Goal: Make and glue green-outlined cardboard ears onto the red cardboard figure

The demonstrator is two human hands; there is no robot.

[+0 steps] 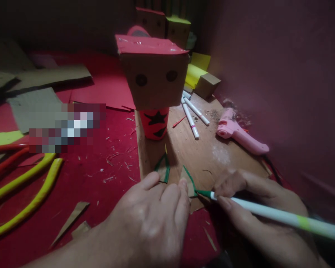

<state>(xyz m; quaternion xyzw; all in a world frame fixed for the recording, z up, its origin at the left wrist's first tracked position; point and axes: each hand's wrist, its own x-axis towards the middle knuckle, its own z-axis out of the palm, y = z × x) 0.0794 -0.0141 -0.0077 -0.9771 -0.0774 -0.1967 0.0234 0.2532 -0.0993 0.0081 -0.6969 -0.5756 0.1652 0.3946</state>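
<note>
- Left hand [153, 216] flat, fingers pressing cardboard triangle [187, 182] onto wooden board [206, 156]
- Right hand [248, 201] gripping green marker [268, 213]; tip touching triangle's edge; second green-edged triangle [163, 169] just beside

Two hands show at the bottom of the frame: the left hand [150, 219] and the right hand [254, 197]. There are three markers: one green-tipped marker [268, 212] at lower right and two white markers [190, 120] at centre. Two green-edged cardboard triangles [163, 169] lie at lower centre. One cardboard figure [153, 80] with two dark eyes [141, 79] stands on one red cup [155, 123]. One pink glue gun [240, 136] lies at right. Two yellow rods [30, 204] and two cardboard slivers [71, 219] lie at lower left. Three small boxes [208, 85] sit toward the top.
</note>
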